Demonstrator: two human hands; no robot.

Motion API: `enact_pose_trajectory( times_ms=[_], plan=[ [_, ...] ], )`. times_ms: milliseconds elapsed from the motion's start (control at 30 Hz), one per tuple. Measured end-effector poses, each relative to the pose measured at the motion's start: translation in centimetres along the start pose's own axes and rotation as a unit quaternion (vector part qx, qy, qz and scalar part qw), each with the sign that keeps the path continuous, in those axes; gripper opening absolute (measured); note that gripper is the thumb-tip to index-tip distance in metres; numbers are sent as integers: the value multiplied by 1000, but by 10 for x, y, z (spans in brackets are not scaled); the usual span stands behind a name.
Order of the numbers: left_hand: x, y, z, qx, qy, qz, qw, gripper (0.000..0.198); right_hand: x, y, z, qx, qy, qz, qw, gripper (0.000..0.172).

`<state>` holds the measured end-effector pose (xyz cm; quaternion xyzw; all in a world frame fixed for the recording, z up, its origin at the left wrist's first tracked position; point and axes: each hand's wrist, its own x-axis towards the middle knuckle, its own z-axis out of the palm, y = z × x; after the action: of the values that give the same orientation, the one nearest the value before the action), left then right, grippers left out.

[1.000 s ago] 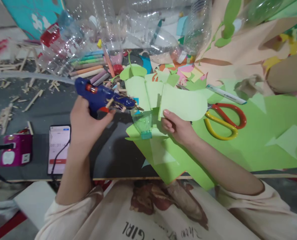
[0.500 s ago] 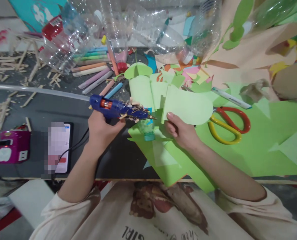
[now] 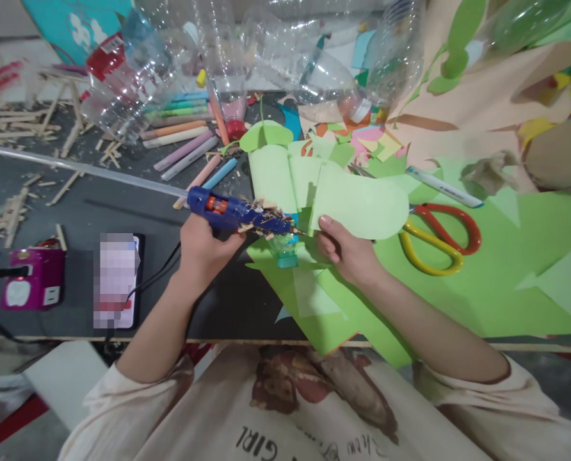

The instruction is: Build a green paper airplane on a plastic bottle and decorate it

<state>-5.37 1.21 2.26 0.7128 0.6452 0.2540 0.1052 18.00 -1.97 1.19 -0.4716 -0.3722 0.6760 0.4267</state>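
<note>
My left hand is wrapped round a blue hot glue gun with a long clear glue stick out of its back and wood splinters stuck along its front. Its nozzle points right, close to the left edge of a pale green paper piece with a rounded right end. That paper is pinched near its lower left corner by my right hand. Beneath the nozzle lies a small clear bottle with a green cap, partly hidden by the gun. Other pale green paper sits just behind, beside a brighter green leaf shape.
Scissors with red and yellow handles lie on green paper at right, near a marker. Several pens and clear plastic bottles fill the back. At left are a phone, a purple box and wood splinters.
My left hand has moved the glue gun slightly right and down, so its nozzle is nearer the paper's left edge. My right hand stays almost still, holding the paper.
</note>
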Motion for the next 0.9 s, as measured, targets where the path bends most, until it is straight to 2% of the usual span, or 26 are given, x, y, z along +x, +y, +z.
enact_pose_trajectory(
  times_ms=[300,533,900],
  plan=[
    [1,-3,3,6,12,-2,1000,21,0,-1,0,-10,-3,12,1000,64],
    [0,-1,3,2,11,-27,1000,22,0,-2,0,-16,1,7,1000,65],
    [0,5,-2,21,-16,-26,999,15,-2,-1,-1,-49,-10,6,999,65]
  ],
)
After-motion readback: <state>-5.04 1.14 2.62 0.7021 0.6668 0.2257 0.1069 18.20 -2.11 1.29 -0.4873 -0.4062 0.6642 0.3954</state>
